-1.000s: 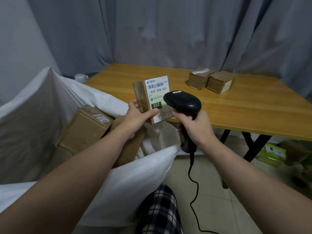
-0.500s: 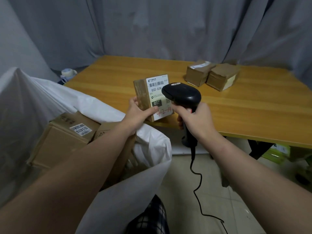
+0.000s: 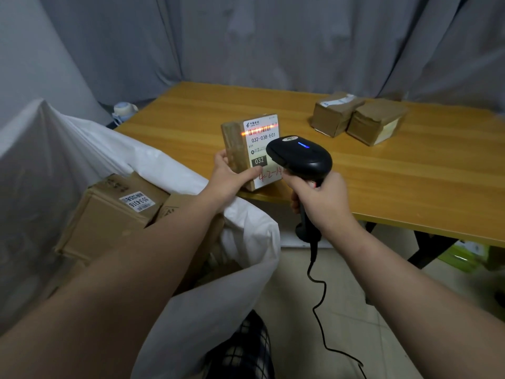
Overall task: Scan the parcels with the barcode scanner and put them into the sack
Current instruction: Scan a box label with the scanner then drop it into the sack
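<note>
My left hand (image 3: pixel 232 177) grips a small brown parcel (image 3: pixel 237 149) upright, its white label facing me, above the table's near edge. A red-orange scan line crosses the barcode at the label's top. My right hand (image 3: pixel 321 196) holds the black barcode scanner (image 3: pixel 300 157) by its handle, head pointed at the label, a blue light lit on top. The white sack (image 3: pixel 114 149) stands open at the left with brown boxes (image 3: pixel 109 214) inside. Two more parcels (image 3: pixel 358 117) lie on the far right of the table.
The wooden table (image 3: pixel 410 181) stretches to the right, with grey curtains behind. The scanner's black cable (image 3: pixel 318 296) hangs to the tiled floor. A tape roll (image 3: pixel 124 109) sits beyond the sack. Green packages (image 3: pixel 461 253) lie under the table.
The scanner's red line now lights the barcode and its blue light is on. The scanner head sits lower on the label than before, uncovering more of it. The camera shifted slightly.
</note>
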